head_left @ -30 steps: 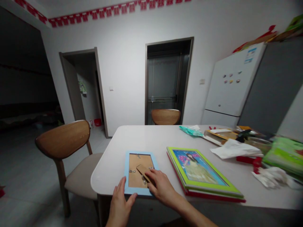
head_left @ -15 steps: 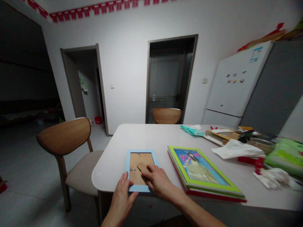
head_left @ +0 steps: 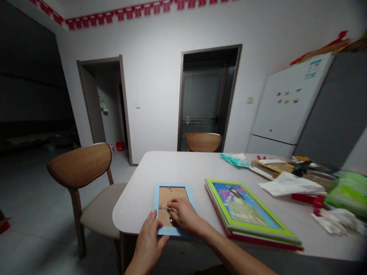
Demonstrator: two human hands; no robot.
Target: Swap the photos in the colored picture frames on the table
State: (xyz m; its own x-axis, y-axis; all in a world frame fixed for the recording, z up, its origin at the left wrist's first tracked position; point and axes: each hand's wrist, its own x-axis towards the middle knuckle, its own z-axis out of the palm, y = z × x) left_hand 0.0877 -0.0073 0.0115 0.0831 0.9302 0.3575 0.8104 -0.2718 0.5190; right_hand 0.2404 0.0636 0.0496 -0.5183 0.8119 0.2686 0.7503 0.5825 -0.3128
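Observation:
A light blue picture frame (head_left: pixel 157 190) lies face down near the front edge of the white table (head_left: pixel 183 168), its brown backing board (head_left: pixel 168 195) up. My left hand (head_left: pixel 149 240) rests on the frame's near left corner, fingers stretched out, thumb against the front edge. My right hand (head_left: pixel 183 215) lies on the backing board with its fingertips pressed together on a small metal clip at the board's left side. The board's brown stand flap is hidden under that hand.
A stack of frames, green one (head_left: pixel 246 208) on top with a picture of a figure, lies right of the blue frame. Papers, tissues and green packets clutter the table's right side. A wooden chair (head_left: pixel 83 168) stands at the left, another (head_left: pixel 203 141) at the far end. A fridge (head_left: pixel 286 107) stands at right.
My right hand slid left across the backing board, covering the stand flap, with its fingers now at the left clip. My left hand moved up onto the frame's corner.

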